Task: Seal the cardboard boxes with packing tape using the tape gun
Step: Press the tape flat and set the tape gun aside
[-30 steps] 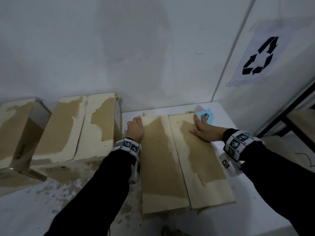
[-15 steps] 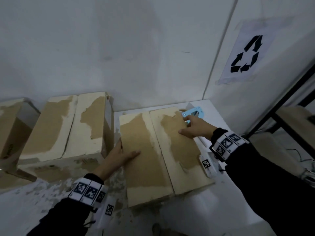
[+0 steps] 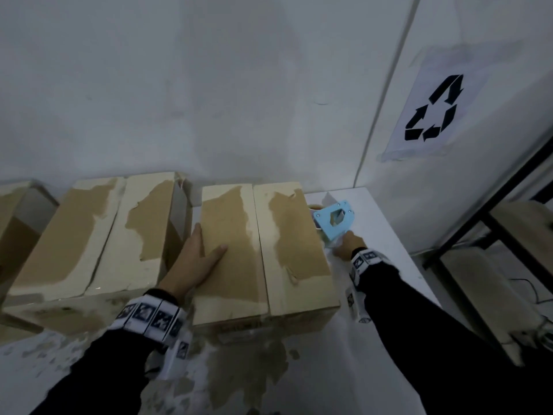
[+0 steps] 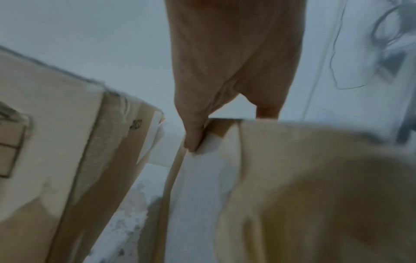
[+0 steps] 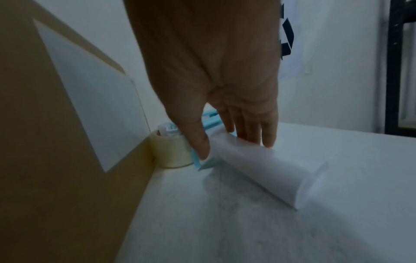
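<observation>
A cardboard box [image 3: 263, 250] with both top flaps closed stands on the white table [image 3: 386, 298]. My left hand [image 3: 199, 254] rests flat on its left edge, with the thumb on the top flap and straight fingers [image 4: 193, 138] down the side. Beside the box's right wall lies the light blue tape gun [image 3: 333, 220] with its clear tape roll [image 5: 171, 153]. My right hand [image 3: 348, 247] reaches down onto the gun's white handle [image 5: 265, 167], thumb on one side and fingers [image 5: 247, 135] on the other, pinching it.
A second closed box [image 3: 98, 244] stands to the left, and an open one [image 3: 15, 229] is at the far left. White walls close in behind, with a recycling sign [image 3: 434, 109]. A black shelf frame [image 3: 478, 235] stands to the right of the table.
My right hand left the box top and came down onto the tape gun's handle. My left hand slid back along the box's left edge.
</observation>
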